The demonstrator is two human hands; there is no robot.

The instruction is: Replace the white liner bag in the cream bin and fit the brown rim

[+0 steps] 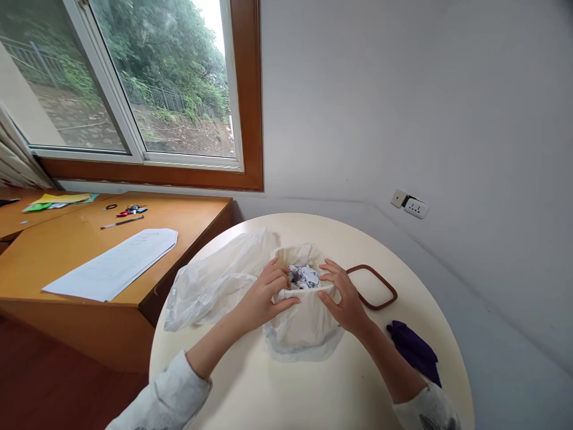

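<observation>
A small waste bin (302, 319) stands upright on the round table, and a thin white plastic bag (304, 352) lines it and hangs down over its outside. Crumpled printed paper (305, 276) lies within. At the left side of the rim, my left hand (267, 294) pinches the bag's edge, fingers inside and thumb on the front. My right hand (344, 297) grips the right side in the same way. Beside that hand lies a brown rounded-square ring (384, 279), flat on the table. Another clear plastic bag (215, 292) spreads out to the left of the bin.
The cream round table (242, 388) meets the wall at the back. Purple cloth (414, 349) lies near its right edge. A wooden desk (192, 209) on the left bears paper sheets (116, 263), a pen (122, 223) and keys (133, 209).
</observation>
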